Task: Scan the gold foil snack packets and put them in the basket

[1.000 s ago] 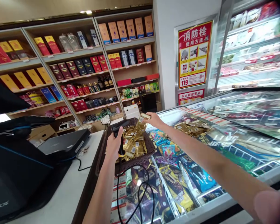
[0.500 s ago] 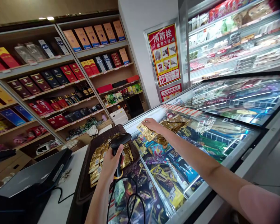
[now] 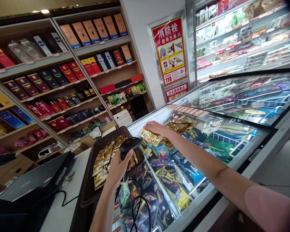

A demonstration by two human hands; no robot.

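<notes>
My left hand (image 3: 119, 167) is wrapped round the handle of a black barcode scanner (image 3: 130, 144), its cable hanging down in loops. The scanner head points to the right, over the edge of a brown woven basket (image 3: 85, 180) that holds several gold packets (image 3: 101, 163). My right hand (image 3: 154, 128) pinches a gold packet (image 3: 149, 136) over the glass-topped freezer (image 3: 169, 206), just right of the scanner and apart from it. More gold packets (image 3: 181, 124) lie beyond my right wrist. Part of the held packet is hidden by my fingers.
Colourful ice-cream wrappers (image 3: 178, 190) fill the freezer below my arms. At the left a dark monitor or laptop (image 3: 36, 180) stands on a white counter (image 3: 53, 206). Shelves of boxes (image 3: 60, 75) rise behind, beside a red-and-yellow wall poster (image 3: 169, 51). A lit chiller (image 3: 241, 42) stands far right.
The scanner in my left hand has moved slightly right and up, towards the gold packet. My right hand has shifted a little left with the packet. The whole view has tilted slightly.
</notes>
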